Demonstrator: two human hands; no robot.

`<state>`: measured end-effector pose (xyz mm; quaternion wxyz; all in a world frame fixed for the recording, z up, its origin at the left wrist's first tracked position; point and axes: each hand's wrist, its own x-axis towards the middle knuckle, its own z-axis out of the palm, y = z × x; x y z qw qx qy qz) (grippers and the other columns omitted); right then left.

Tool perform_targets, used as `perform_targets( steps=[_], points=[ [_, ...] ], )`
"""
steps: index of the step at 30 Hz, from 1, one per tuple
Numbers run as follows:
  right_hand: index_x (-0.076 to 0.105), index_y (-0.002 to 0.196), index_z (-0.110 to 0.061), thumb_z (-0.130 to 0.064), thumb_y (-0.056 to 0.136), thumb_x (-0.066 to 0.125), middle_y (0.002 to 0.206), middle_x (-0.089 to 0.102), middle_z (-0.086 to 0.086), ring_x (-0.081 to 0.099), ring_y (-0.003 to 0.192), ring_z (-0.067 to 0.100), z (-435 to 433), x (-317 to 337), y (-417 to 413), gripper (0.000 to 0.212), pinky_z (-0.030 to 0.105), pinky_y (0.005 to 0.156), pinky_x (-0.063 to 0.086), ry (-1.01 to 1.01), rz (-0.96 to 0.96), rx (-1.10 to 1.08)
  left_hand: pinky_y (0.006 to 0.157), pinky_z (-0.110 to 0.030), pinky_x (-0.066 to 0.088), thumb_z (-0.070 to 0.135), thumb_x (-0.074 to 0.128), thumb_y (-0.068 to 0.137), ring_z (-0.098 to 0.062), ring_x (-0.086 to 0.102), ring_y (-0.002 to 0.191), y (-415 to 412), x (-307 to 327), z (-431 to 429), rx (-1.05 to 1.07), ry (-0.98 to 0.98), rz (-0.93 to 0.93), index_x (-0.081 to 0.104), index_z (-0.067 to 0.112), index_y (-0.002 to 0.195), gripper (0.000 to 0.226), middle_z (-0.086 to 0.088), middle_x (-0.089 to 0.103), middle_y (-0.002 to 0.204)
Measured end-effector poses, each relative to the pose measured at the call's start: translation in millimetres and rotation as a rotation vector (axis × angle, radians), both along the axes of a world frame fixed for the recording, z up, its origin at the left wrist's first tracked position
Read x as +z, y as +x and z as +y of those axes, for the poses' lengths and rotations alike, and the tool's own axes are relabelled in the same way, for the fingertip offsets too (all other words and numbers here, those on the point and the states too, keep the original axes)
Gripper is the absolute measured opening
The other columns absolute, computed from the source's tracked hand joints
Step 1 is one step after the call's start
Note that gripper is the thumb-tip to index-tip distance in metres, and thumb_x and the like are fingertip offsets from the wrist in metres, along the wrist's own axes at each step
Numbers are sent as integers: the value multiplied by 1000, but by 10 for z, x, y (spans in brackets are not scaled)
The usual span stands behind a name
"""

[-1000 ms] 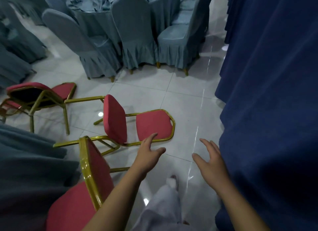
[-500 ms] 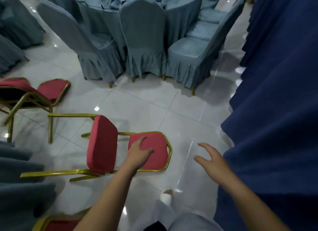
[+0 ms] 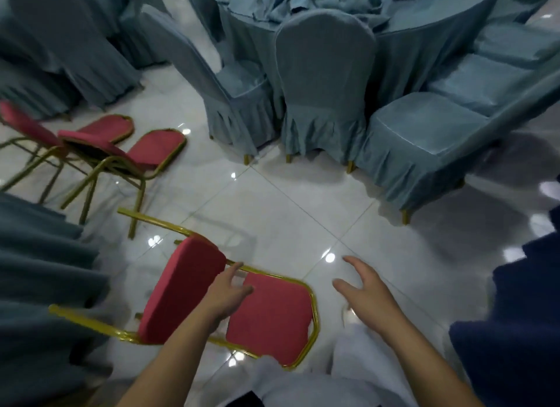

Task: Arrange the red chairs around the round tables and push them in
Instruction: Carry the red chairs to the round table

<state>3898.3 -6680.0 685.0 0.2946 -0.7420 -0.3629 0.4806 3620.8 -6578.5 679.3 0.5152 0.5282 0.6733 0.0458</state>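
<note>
A red chair [image 3: 272, 318] with a gold frame lies tipped over on the white floor just in front of me, its legs pointing left. My left hand [image 3: 225, 296] hovers over the gap between its seat and backrest with fingers spread, holding nothing. My right hand [image 3: 365, 288] hangs open above the bare floor to the right of the chair, apart from it. More red chairs [image 3: 121, 147] lie tipped and overlapping at the left. A round table [image 3: 424, 46] draped in grey-blue cloth stands at the top.
Grey-blue covered chairs [image 3: 324, 82] ring the round table, with one seat [image 3: 424, 140] jutting toward me. Grey-blue drapery [image 3: 39, 270] crowds the left side and dark blue cloth [image 3: 521, 331] the right. Glossy white floor tiles [image 3: 288, 212] lie between.
The view has swung, so the tipped chair now lies closer below me. My left hand has lifted off the seat pad and hovers over the chair. Right hand stays open.
</note>
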Motion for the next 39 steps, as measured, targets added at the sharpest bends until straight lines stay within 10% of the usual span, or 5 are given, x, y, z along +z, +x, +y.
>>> perform_targets(
  steps=[14,19,31,35,39],
  points=[
    [40,142,-42,-41,92,63,154,32,-12,37,136,11,3355,282,329,56,26,100,35,90,-93,636,105,-36,43,23,71,85,-23,50,126,243,4,1522,605,-14,4,41,33,147,70,-4,46,145],
    [39,141,-45,-44,91,62,155,32,-12,35,139,13,4560,350,174,55,33,107,35,74,-165,722,65,-18,47,19,68,88,-19,58,102,190,-255,2741,734,-45,-107,40,30,147,66,-9,49,138],
    [43,141,-43,-41,91,64,151,34,-15,35,127,1,6903,646,-1390,54,25,102,31,170,-133,1111,96,-38,46,26,64,91,-25,51,118,-859,-132,4462,1117,6,-175,35,36,147,64,-7,38,151],
    [40,140,-45,-44,91,61,150,33,-16,33,120,-2,7519,503,-2208,53,26,100,33,185,-103,1368,68,-26,44,27,64,91,-19,55,101,-1288,-280,4384,1399,-4,-135,36,36,147,63,-8,40,149],
    [40,142,-42,-41,92,62,147,35,-15,35,117,-4,8026,380,-3096,55,19,96,30,179,-37,1692,96,-41,46,17,65,91,-31,50,122,-1448,-398,4153,1815,-38,-87,40,24,146,62,-13,43,146]
  ],
)
